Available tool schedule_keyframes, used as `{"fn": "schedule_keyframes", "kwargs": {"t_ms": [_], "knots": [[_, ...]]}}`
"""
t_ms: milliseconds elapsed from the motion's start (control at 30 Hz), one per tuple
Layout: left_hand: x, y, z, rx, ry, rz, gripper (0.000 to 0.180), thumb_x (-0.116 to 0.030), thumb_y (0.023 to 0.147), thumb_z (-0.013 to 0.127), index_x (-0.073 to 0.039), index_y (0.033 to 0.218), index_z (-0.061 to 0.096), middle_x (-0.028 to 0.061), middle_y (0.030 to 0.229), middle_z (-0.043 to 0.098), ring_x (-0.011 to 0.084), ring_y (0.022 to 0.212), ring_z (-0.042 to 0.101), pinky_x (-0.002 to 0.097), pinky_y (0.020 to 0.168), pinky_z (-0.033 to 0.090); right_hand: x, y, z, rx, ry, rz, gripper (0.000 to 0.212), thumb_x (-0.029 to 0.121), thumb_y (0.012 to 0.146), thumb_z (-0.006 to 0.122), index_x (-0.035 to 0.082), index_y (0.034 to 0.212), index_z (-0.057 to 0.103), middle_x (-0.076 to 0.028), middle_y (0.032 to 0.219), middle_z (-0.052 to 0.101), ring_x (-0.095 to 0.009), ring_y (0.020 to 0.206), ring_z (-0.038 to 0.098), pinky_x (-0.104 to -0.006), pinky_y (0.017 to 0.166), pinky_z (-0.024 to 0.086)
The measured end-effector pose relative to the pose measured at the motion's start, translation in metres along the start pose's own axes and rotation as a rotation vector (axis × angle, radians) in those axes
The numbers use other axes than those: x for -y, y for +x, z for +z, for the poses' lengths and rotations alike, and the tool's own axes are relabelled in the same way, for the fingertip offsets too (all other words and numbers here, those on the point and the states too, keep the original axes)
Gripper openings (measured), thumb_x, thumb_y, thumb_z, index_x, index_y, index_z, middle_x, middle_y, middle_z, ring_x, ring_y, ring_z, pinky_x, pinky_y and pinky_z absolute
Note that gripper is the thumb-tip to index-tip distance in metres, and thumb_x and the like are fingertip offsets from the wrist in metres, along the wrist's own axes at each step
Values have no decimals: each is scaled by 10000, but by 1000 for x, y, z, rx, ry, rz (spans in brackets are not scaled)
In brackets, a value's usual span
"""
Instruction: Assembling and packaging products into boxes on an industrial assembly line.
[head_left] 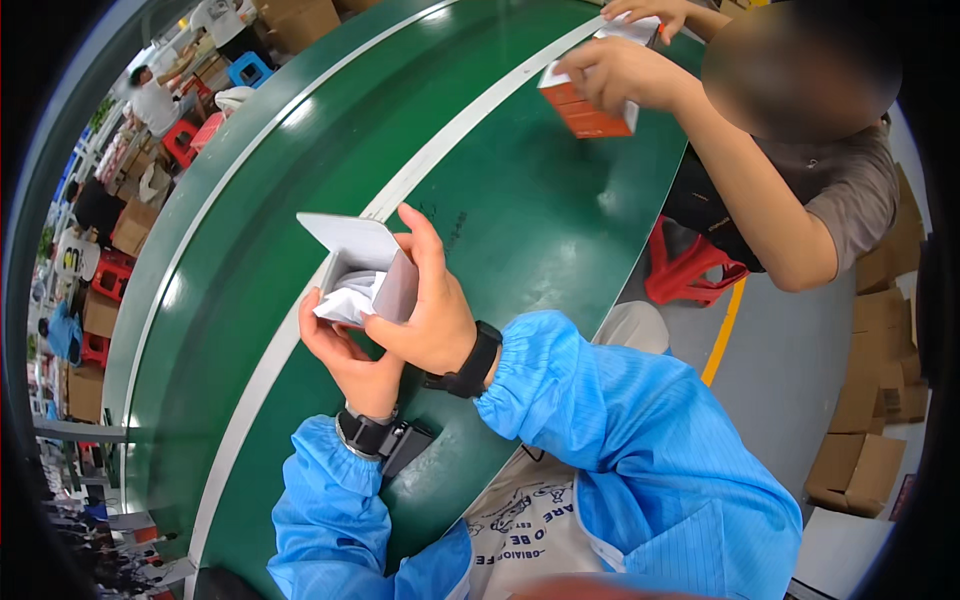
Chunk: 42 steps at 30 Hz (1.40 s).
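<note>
Both of my hands hold one small white cardboard box (399, 283) above the green table. Its lid flap stands up at the far left side, and the top is open toward me. Crumpled white wrapping (350, 300) shows inside; what lies under it is hidden. My left hand (350, 365) grips the box from the near left and below, fingers curled round it. My right hand (440, 318) clasps the right wall, its thumb at the near edge beside the wrapping. Black straps go round both wrists, and the left one carries a small dark device.
The green table (520, 200) has white lines along it. At the far right, a co-worker's hands (640, 75) hold an orange and white box (590, 110). A red stool (690, 265) stands by the co-worker. Cardboard boxes (857, 470) are stacked along the right.
</note>
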<state>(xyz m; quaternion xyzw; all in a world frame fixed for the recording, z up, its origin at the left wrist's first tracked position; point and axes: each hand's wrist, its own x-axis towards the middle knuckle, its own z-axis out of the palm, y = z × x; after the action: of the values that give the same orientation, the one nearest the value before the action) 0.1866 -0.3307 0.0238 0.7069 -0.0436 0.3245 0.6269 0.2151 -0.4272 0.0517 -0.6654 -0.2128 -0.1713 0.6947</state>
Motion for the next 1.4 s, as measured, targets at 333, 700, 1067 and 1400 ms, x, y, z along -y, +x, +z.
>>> {"fn": "schedule_keyframes", "kwargs": {"t_ms": [333, 700, 1067, 1400], "knots": [[4, -7, -1, 1, 116, 48, 837, -24, 541, 705, -61, 1225, 225, 109, 1215, 257, 224, 1116, 322, 339, 903, 301, -4, 7, -5, 68, -73, 27, 809, 131, 623, 673, -1, 1265, 197, -159, 1154, 405, -248, 1058, 439, -338, 876, 368], [7, 0, -17, 112, -133, 73, 701, -56, 569, 679, -52, 1156, 294, 109, 1178, 292, 208, 1071, 352, 335, 900, 297, -3, 12, -28, 436, 516, 255, 745, 89, 636, 605, 5, 1268, 219, -103, 1217, 367, -196, 1154, 337, -332, 973, 230], [2, -3, -17, -171, -198, -38, 559, 82, 657, 485, -34, 1161, 274, 105, 1077, 377, 186, 986, 406, 306, 884, 315, -3, 11, -25, 650, 239, -151, 631, 79, 604, 563, 15, 1180, 313, -177, 1195, 340, -279, 1138, 342, -370, 953, 248], [6, 10, -23, 62, -6, 73, 349, 46, 646, 509, -41, 984, 490, 112, 1061, 413, 205, 997, 421, 308, 858, 336, -4, 2, -11, 287, 305, 212, 560, 28, 614, 581, 7, 1135, 378, -135, 1063, 456, -231, 1003, 454, -344, 856, 357]]}}
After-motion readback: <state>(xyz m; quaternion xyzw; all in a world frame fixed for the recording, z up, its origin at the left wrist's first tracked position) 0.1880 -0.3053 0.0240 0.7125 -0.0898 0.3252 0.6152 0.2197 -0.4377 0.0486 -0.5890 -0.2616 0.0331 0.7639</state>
